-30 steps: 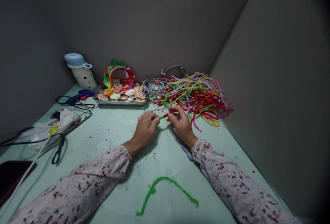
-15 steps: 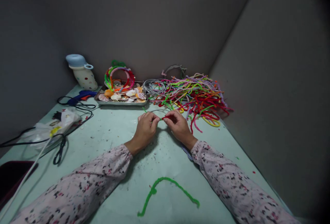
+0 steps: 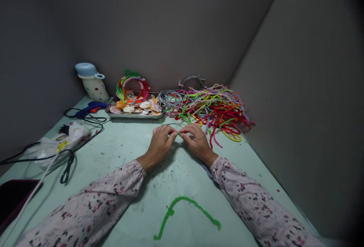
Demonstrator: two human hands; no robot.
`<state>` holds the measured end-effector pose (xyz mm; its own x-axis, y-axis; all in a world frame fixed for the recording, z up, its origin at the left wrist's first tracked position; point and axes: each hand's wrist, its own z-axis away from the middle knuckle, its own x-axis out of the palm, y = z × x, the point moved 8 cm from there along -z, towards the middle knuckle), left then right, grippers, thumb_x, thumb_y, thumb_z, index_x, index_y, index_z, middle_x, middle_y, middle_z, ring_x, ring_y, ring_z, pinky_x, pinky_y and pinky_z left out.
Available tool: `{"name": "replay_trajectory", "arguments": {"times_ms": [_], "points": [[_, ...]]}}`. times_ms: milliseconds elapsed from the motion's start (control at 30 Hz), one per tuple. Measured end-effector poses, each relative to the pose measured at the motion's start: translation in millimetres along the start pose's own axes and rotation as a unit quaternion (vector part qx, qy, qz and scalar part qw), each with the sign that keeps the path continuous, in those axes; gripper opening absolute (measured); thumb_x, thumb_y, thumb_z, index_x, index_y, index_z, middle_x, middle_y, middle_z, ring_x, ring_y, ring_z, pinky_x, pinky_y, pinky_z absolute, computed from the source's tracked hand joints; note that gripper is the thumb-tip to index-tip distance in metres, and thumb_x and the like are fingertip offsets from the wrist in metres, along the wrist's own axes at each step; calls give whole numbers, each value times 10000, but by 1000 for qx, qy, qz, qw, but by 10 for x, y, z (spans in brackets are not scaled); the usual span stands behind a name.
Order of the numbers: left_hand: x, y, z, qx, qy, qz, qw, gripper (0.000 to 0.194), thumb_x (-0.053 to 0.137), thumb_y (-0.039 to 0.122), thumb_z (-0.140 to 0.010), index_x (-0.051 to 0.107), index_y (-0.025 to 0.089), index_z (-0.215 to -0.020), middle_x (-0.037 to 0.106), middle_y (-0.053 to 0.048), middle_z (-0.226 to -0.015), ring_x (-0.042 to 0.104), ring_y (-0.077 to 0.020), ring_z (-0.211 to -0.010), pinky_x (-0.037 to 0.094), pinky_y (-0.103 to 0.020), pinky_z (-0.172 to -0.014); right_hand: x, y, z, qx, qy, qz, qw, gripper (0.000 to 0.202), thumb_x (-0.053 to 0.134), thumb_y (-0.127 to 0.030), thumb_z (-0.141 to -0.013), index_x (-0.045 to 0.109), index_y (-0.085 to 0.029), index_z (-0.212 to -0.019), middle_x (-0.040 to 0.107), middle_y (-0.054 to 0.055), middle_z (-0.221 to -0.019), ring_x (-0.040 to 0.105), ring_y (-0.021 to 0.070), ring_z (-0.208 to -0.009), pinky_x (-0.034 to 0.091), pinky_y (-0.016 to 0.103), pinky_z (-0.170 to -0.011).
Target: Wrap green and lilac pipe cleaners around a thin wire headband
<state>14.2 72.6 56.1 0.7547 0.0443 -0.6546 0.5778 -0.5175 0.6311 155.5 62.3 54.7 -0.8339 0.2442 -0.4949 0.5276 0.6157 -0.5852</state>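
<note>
My left hand [image 3: 162,141] and my right hand [image 3: 196,141] meet fingertip to fingertip above the middle of the table. Both are pinched on a small green and red fuzzy stem [image 3: 179,133], mostly hidden by the fingers. A thin grey wire loop [image 3: 174,124] arches just behind the fingers. Nearer to me, a bent green fuzzy stem [image 3: 193,201] lies on the table between my forearms. A strip of purple stem [image 3: 206,169] shows beside my right wrist.
Behind my hands stand a metal tray [image 3: 133,116] of shells with colourful rings, coiled grey wire [image 3: 170,98] and a heap of coloured stems [image 3: 218,107]. A bottle [image 3: 95,88], a blue glue gun [image 3: 92,107], black cables and a plastic bag [image 3: 51,146] lie left.
My hands have drawn slightly closer together, and less of the red stem shows between the fingertips. The whole view has shifted slightly.
</note>
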Motion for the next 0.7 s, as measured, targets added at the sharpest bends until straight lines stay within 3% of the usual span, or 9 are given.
{"name": "replay_trajectory", "arguments": {"times_ms": [367,700], "points": [[42,-41,-10,-2,-20,-30,999,186,484,291,-915,630,194,-855,657,-30,-875,576,-203,-896,362,-389,-910,-25,-66,1,-29,-1,22,999,142,631,-259,-876,691,-269,-1004,690,33,-930,562,225,-1005,405,441,-952],[110,-71,-4,-3,-57,-24,998,239,450,315,-926,636,192,-839,658,-30,-842,580,-198,-860,385,-371,-865,40,-66,39,-42,-26,31,998,122,603,-266,-891,700,-268,-964,672,49,-936,560,230,-1004,413,438,-937]]}}
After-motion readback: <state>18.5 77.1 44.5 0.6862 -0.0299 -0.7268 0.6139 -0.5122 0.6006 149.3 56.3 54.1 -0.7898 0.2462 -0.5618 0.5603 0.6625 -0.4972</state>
